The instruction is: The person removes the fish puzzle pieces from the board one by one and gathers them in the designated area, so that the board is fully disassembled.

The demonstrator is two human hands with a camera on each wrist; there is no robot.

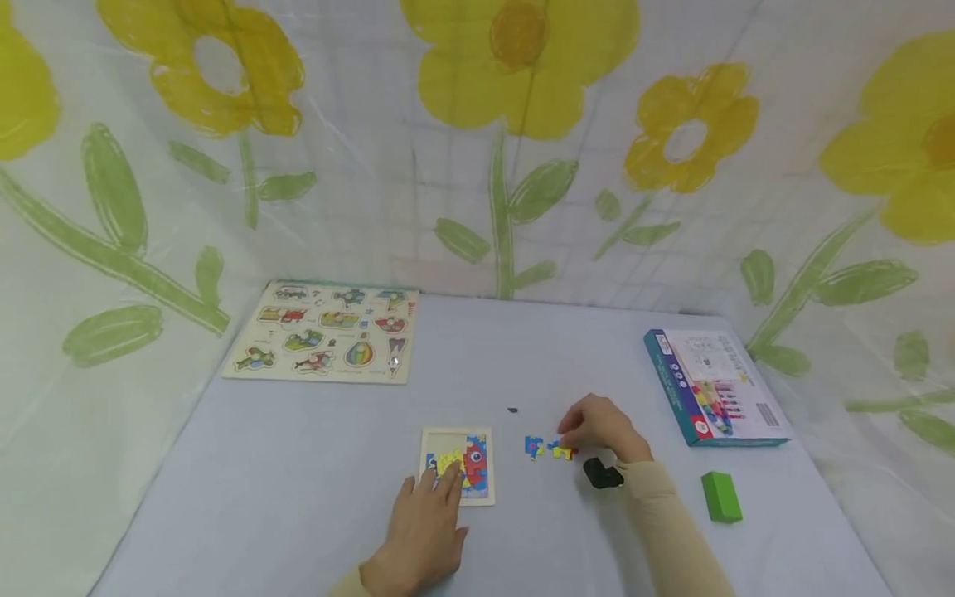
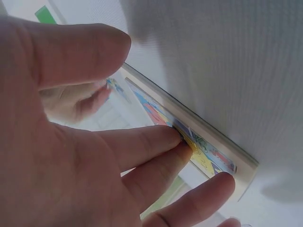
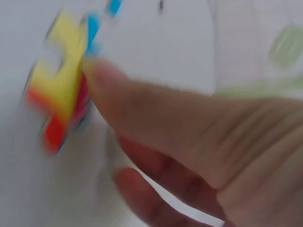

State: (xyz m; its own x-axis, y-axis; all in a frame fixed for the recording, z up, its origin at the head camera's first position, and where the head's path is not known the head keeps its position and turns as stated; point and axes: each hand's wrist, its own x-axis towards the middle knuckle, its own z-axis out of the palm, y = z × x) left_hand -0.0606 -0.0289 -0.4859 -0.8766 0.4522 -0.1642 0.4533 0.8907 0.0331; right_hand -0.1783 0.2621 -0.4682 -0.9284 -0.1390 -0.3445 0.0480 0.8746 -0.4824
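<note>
A small wooden jigsaw tray (image 1: 492, 473) lies on the table with a colourful picture partly filled in, red with an eye (image 1: 476, 458) at its right. My left hand (image 1: 425, 531) rests its fingertips on the picture's yellow part, fingers fairly straight; in the left wrist view they touch the pieces near the tray edge (image 2: 189, 124). To the right of the tray, my right hand (image 1: 603, 427) pinches a yellow, red and blue jigsaw piece (image 3: 66, 66), blurred in the right wrist view. Just left of it lies a second, mostly blue jigsaw piece (image 1: 533, 447).
A larger puzzle board with vehicle pictures (image 1: 324, 332) lies at the back left. On the right are a boxed set (image 1: 716, 388) and a green block (image 1: 721, 497). A small dark bit (image 1: 512, 410) lies behind the pieces. A flower-painted curtain (image 1: 358, 215) borders the back.
</note>
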